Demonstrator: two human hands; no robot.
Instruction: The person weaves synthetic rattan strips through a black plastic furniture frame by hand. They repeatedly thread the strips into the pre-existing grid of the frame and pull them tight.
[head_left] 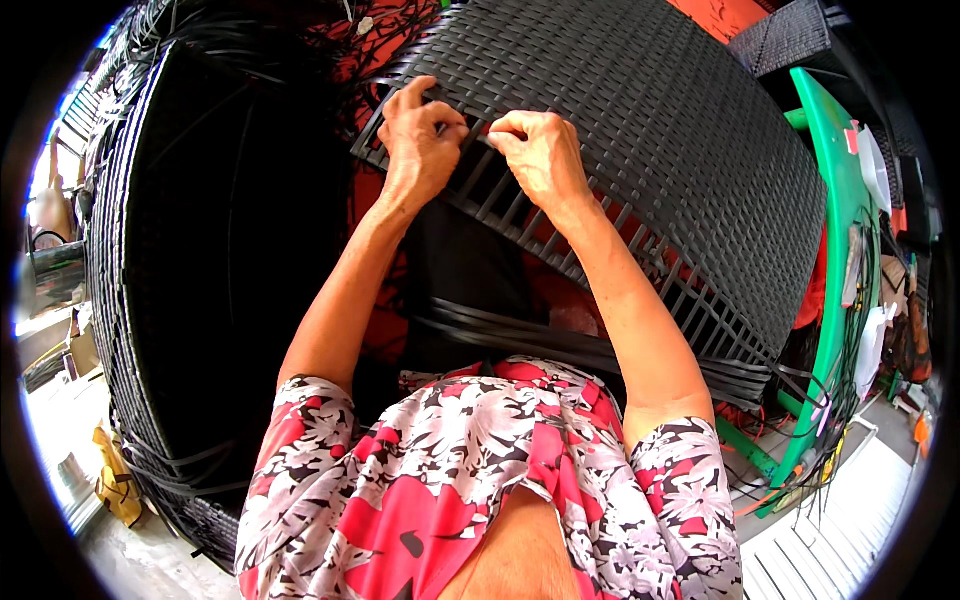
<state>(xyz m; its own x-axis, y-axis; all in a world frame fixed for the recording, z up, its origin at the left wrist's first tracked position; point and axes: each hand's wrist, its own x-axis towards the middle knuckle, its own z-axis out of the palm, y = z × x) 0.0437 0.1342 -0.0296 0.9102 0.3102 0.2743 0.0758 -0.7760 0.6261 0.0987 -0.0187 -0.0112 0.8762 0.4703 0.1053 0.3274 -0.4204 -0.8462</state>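
I find the black woven panel (640, 140) lying far and to the right, slanting down toward the near right. Its main face is closely woven; the strip along its near-left edge shows open bars (608, 218). My left hand (425, 138) is over the panel's far-left corner, thumb and forefinger drawn narrow. My right hand (540, 158) is just to its right, over the same edge, also in a narrow pinch. I cannot tell whether either hand grips a strand. Loose black strips (520, 335) run crosswise near my body, on the near side of the panel. A large dark woven piece (112, 260) stands at left. At right stands a green board (832, 260); a yellow bag (118, 478) lies near left.
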